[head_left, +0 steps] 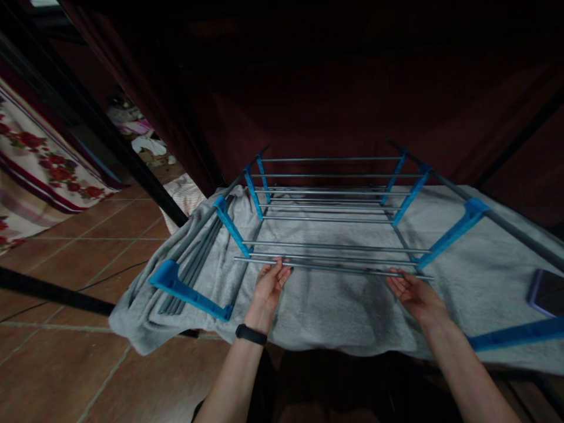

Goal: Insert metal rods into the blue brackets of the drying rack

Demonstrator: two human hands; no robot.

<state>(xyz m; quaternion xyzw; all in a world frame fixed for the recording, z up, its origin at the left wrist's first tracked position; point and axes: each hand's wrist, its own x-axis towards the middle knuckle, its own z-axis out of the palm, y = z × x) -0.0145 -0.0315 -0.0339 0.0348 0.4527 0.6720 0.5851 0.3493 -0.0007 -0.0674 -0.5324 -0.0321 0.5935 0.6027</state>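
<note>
A grey metal rod (335, 268) lies crosswise in both hands, just in front of the lowest crossbars of a rack. Near the rod's left end, my left hand (269, 283) is closed around it, a dark band on the wrist. My right hand (412, 292) grips it towards the right end. The rack has blue plastic brackets (232, 226) on grey side poles (524, 235), with several crossbars (335, 220) fitted between them. The nearest left bracket (189, 291) and the nearest right bracket (520, 335) have no rods between them.
Several loose grey rods (198, 264) lie at the left on the grey blanket (335, 311). A phone (547, 292) rests at the right edge. Black metal bars (57, 291) frame the left side above a tiled floor (57, 370). A dark red panel (317, 117) stands behind.
</note>
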